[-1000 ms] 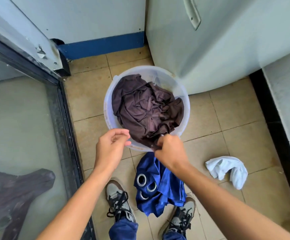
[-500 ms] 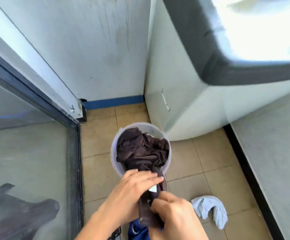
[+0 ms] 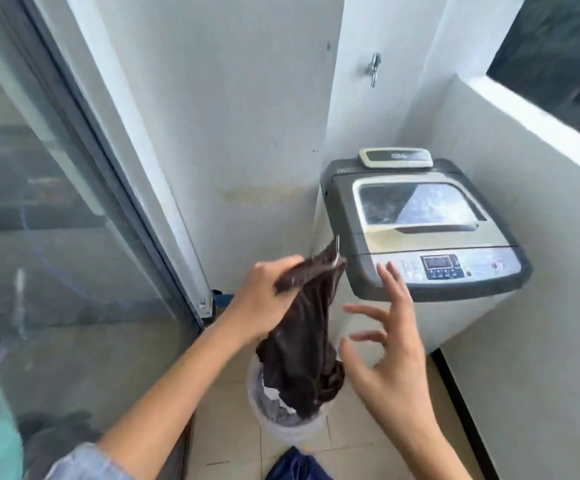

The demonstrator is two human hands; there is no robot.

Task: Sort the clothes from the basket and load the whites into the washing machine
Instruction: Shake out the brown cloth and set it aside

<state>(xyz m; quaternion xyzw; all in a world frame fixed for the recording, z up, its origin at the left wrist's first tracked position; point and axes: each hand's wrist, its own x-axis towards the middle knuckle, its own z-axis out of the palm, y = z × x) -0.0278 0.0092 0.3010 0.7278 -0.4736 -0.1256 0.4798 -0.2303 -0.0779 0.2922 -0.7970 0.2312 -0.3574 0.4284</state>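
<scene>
My left hand [image 3: 260, 299] grips the top of a dark brown garment [image 3: 302, 344] and holds it high, so that it hangs down into the translucent white basket [image 3: 281, 424] on the floor. White and grey cloth [image 3: 274, 400] shows inside the basket under the brown garment. Just right of the hanging garment, my right hand [image 3: 385, 344] is spread with straight fingers and holds nothing. The top-loading washing machine [image 3: 420, 233] stands at the right with its lid closed.
A glass sliding door [image 3: 56, 220] and its frame fill the left side. A blue garment [image 3: 295, 467] lies on the tiled floor at the bottom edge. A low white wall [image 3: 530, 237] runs along the right, and a tap [image 3: 373, 69] sticks out above the machine.
I have stood up, and the view has risen from the basket to the machine's top. My left hand lifted the brown garment out of the basket. My right hand let go of it and opened.
</scene>
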